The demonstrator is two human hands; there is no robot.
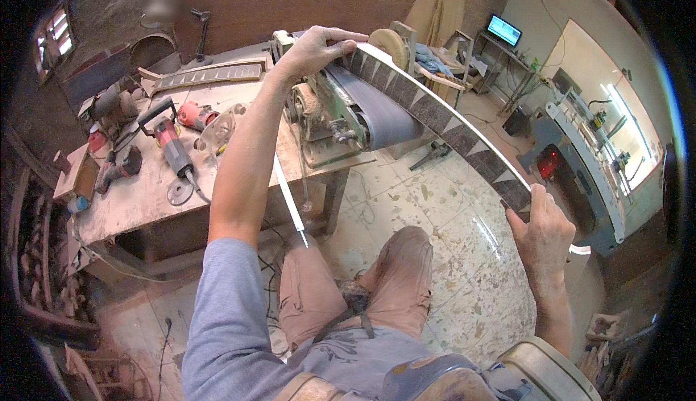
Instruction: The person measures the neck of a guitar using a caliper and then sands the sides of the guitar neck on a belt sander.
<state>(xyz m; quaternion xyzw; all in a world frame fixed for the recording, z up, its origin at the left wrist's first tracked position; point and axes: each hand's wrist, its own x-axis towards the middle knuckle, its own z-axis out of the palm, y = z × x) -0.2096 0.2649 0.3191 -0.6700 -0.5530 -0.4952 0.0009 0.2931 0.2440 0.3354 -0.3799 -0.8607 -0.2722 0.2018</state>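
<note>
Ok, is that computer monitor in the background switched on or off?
On: the computer monitor glows bright blue, with paler patches showing across its screen.

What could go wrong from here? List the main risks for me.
1. The left hand looks close to the sanding belt; if that is running, which I can't tell, bare fingers could get scraped.
2. The long, curved dark strip is held only near its ends, by the left hand and right hand, so its middle might flex or catch on the belt.
</note>
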